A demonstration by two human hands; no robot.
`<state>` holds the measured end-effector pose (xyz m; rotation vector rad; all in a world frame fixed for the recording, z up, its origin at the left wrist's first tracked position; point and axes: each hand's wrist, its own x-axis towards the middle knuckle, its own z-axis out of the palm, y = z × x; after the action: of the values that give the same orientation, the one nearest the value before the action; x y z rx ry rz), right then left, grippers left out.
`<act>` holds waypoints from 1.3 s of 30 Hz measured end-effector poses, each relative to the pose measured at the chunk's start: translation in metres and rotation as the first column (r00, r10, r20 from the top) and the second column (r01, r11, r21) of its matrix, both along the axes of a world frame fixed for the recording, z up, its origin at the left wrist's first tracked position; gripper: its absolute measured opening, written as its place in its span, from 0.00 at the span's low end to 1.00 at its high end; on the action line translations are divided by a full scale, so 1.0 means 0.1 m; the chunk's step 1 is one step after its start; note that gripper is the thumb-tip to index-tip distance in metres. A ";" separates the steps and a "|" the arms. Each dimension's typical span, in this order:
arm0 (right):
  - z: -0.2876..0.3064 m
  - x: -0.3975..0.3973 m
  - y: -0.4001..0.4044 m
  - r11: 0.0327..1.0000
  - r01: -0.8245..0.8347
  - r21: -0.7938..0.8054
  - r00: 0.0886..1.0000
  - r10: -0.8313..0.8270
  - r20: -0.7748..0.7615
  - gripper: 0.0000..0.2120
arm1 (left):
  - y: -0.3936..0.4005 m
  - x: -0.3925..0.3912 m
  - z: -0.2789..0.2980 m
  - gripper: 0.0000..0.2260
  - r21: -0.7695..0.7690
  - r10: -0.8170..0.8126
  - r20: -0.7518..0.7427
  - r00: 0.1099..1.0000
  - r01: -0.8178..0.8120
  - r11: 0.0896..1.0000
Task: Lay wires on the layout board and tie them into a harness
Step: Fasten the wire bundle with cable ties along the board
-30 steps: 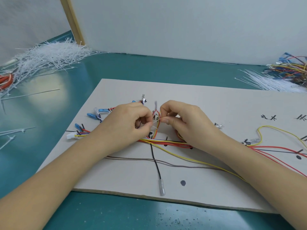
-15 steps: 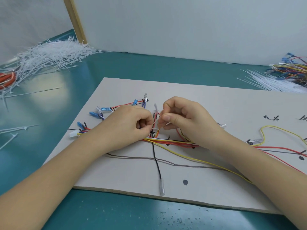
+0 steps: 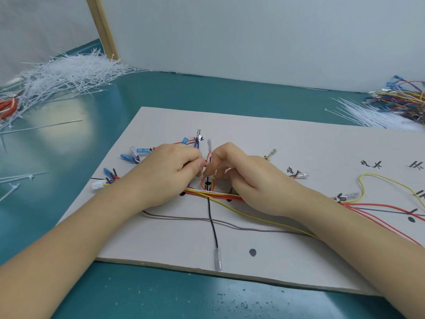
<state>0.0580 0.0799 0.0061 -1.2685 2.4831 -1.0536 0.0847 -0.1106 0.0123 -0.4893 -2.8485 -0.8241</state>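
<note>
A pale layout board [image 3: 287,139] with black marks lies on the teal table. A bundle of red, orange, yellow and white wires [image 3: 213,194] runs across its middle. My left hand [image 3: 167,173] and my right hand [image 3: 243,178] meet above the bundle, both pinching a small upright loop of red wire [image 3: 208,157] tipped with a clear terminal. A black wire [image 3: 212,226] runs toward the front edge and a grey wire [image 3: 230,223] crosses it. Blue-sleeved terminals [image 3: 138,153] fan out at the left.
A heap of white cable ties [image 3: 69,72] lies at the back left. More cable ties [image 3: 377,116] and a pile of loose coloured wires [image 3: 402,97] sit at the back right. A few stray ties [image 3: 18,180] lie left of the board.
The hands have stayed at the same spot. My right fingers have shifted lower on the red wire loop, and terminals behind my right hand are uncovered.
</note>
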 end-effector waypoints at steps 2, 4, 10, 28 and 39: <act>0.00 0.00 -0.01 0.999 -0.020 0.043 0.998 0.022 -0.051 0.22 | 0.01 0.00 -0.01 0.15 -0.034 -0.006 0.002 1.000 0.006 0.999; 0.01 0.02 -0.03 0.996 -0.035 0.088 0.991 0.046 -0.122 0.23 | 0.01 0.00 -0.02 0.14 -0.019 -0.019 0.011 1.000 0.020 1.000; 0.02 0.05 -0.06 0.990 -0.046 0.135 0.963 0.080 -0.258 0.22 | -0.04 -0.05 -0.06 0.18 0.166 0.116 0.013 0.993 -0.117 0.979; 0.13 0.07 -0.05 0.967 -0.054 0.248 0.944 0.130 -0.303 0.17 | -0.05 -0.02 -0.02 0.14 0.202 0.189 -0.001 0.982 -0.185 0.962; 0.47 -0.11 0.11 0.989 -0.026 0.146 0.997 0.015 0.074 0.13 | 0.02 0.00 -0.10 0.09 0.184 0.279 -0.123 0.952 -0.254 0.950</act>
<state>0.0474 0.0910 0.0534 -1.1885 2.4380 -0.8776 0.0851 -0.1089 0.0026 -0.1313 -2.6033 -0.9198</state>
